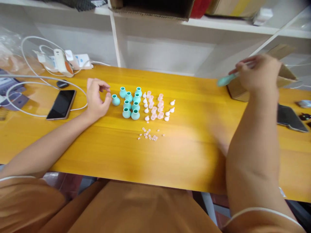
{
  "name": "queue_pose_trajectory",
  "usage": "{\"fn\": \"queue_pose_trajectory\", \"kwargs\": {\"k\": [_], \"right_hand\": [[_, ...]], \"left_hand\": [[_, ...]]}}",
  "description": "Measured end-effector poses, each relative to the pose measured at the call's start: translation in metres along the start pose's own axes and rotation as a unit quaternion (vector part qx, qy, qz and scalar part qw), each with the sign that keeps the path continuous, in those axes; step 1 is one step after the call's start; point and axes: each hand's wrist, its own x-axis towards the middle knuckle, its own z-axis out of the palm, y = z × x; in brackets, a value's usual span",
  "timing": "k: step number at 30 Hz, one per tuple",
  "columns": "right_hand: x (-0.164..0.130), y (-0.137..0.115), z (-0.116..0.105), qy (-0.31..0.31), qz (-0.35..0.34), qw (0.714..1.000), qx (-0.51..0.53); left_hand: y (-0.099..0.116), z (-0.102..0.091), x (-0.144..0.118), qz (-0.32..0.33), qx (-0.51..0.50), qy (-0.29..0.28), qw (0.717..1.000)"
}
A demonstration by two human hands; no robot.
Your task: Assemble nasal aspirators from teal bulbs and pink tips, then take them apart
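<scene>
My left hand (97,98) rests on the table with loosely curled fingers, thumb and forefinger apart, holding nothing. Just right of its fingertips stands a small teal vase (116,100). Several similar round-bellied vases (127,105) stand upright beside it. My right hand (259,72), smeared by motion, is raised at the far right near a cardboard box (236,89). It grips a teal piece with a rounded end (226,80), whose other end is hidden by the fingers. White drop-shaped pieces (146,110), pale pink cup-like pieces (160,104) and tiny pink rings (149,136) lie mid-table.
A phone (61,104), white cables (26,82) and a power strip with chargers (63,61) are on the left. A dark flat object (290,118) lies at the right. White shelving (170,51) rises behind the wooden table (116,149).
</scene>
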Motion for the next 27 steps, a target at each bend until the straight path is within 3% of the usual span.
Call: {"fn": "queue_pose_trajectory", "kwargs": {"k": [2, 4, 6, 8, 10, 13, 15, 20, 23, 27], "right_hand": [[-0.015, -0.037, -0.016, 0.002, -0.050, 0.987, 0.154], [-0.046, -0.081, -0.021, -0.076, -0.115, 0.945, 0.296], [-0.089, -0.124, -0.015, -0.175, -0.144, 0.884, 0.408], [-0.133, -0.156, 0.000, -0.226, -0.117, 0.823, 0.508], [-0.171, -0.173, 0.018, -0.284, -0.075, 0.787, 0.543], [-0.205, -0.173, 0.041, -0.315, -0.034, 0.735, 0.599], [-0.214, -0.165, 0.055, -0.320, -0.020, 0.701, 0.637], [-0.223, -0.147, 0.076, -0.345, -0.083, 0.649, 0.673], [-0.230, -0.140, 0.082, -0.352, -0.114, 0.651, 0.663], [-0.229, -0.136, 0.090, -0.287, -0.221, 0.697, 0.619]], "left_hand": [[0.019, -0.006, -0.003, 0.057, -0.011, 0.024, 0.998], [0.043, -0.013, -0.008, 0.095, -0.063, -0.024, 0.993], [0.070, -0.018, -0.015, 0.084, -0.128, -0.109, 0.982], [0.094, -0.020, -0.023, 0.106, -0.173, -0.179, 0.963], [0.113, -0.019, -0.031, 0.100, -0.195, -0.246, 0.944], [0.125, -0.013, -0.041, 0.044, -0.191, -0.296, 0.935], [0.125, -0.008, -0.046, 0.043, -0.164, -0.316, 0.933], [0.106, 0.004, -0.054, 0.135, -0.103, -0.335, 0.927], [0.094, 0.010, -0.056, 0.222, -0.097, -0.309, 0.919], [0.089, 0.015, -0.056, 0.249, -0.110, -0.282, 0.920]]}}
